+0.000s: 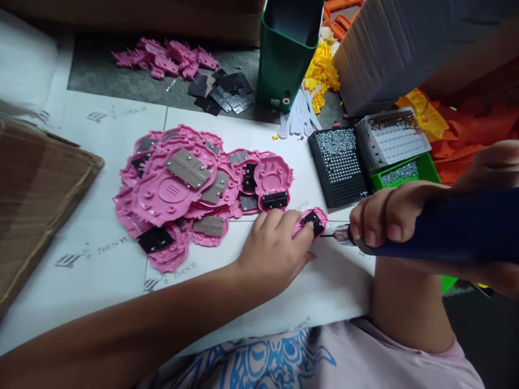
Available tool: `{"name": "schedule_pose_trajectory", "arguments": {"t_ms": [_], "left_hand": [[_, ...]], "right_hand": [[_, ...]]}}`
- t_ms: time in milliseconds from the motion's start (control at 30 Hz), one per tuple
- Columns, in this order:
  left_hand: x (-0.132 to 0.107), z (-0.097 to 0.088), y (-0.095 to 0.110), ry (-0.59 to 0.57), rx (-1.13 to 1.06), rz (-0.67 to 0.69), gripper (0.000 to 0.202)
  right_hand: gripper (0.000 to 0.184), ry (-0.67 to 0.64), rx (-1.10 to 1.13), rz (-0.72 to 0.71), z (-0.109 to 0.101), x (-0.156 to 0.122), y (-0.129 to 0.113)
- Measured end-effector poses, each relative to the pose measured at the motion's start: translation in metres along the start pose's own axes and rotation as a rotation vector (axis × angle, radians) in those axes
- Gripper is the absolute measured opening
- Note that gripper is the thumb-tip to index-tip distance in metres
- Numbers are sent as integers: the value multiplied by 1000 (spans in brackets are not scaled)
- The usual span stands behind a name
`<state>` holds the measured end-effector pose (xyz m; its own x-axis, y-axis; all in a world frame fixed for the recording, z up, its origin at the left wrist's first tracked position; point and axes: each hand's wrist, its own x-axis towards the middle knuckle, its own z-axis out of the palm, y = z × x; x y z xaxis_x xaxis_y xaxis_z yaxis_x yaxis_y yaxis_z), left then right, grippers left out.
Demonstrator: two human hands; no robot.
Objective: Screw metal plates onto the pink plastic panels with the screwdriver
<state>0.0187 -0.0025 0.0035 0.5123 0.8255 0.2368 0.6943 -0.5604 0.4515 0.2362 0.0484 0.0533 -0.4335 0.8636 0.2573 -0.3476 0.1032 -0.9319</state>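
From over here I've got my right hand [387,213] wrapped around a blue driver [454,224], near right, and my left hand [275,243] with fingers nearly closed, pinching a small pink part [321,216] right by the bit [327,235], can't tell if touching. Past that, pink panels [166,194] heaped left, black screw tray [339,166] right, green bin [281,70] far back.

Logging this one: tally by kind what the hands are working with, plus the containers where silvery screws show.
Blue power screwdriver, in the right hand: 1
Pink shell with a black plate, at the left hand: 1
Black perforated screw tray: 1
Bright green screw tray: 1
Total: 4
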Motion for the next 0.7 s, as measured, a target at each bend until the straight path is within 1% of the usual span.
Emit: {"name": "schedule_pose_trajectory", "arguments": {"t_ms": [100, 167, 267, 400, 500, 600, 667, 700], "left_hand": [[1, 0, 0, -8, -2, -6, 39], [1, 0, 0, -9, 1, -9, 39], [1, 0, 1, -18, 12, -9, 37], [2, -1, 2, -21, 27, -3, 35], [2, -1, 2, -35, 35, -4, 35], [2, 0, 2, -44, 49, -3, 35], [2, 0, 2, -42, 53, -3, 35], [2, 0, 2, -42, 52, -3, 34]], "right_hand": [[65, -69, -16, -8, 4, 8, -1], [64, -84, -32, -25, 7, 9, -2], [59, -52, -46, -61, 13, 8, -1], [53, 7, -89, -52, 15, 3, 1], [61, -4, -97, -26, 9, 2, 2], [67, -67, -96, -56, 7, 5, 3], [64, -66, -91, -80, 10, 8, 4], [60, -46, -85, -77, 13, 9, 3]]}}
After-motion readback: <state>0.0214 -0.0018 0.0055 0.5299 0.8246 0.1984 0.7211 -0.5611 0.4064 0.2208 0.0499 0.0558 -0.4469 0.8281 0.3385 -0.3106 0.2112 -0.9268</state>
